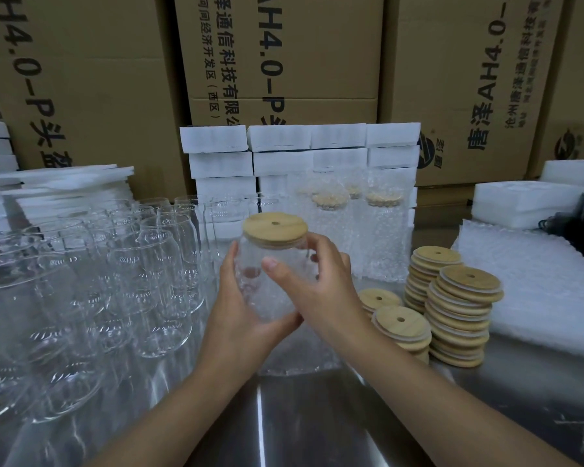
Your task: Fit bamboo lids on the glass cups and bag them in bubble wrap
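While both hands hold it above the table, the cup stands nearly upright, its long axis close to vertical and its mouth up. One lid sits on that mouth, flat face up, with its small hole showing. The left hand grips the cup's lower body, fingers curled round the far side. The right hand clasps it from the right, thumb across the front and fingers wrapped behind. Bubble wrap appears to cover the cup's body and trails onto the table below the hands.

To the right stand four lid stacks, two tall and two low. Behind the cup stand about four bagged cups, upright. On the left, bare glasses crowd together, too overlapped to count. One heap of wrap sheets lies far right.
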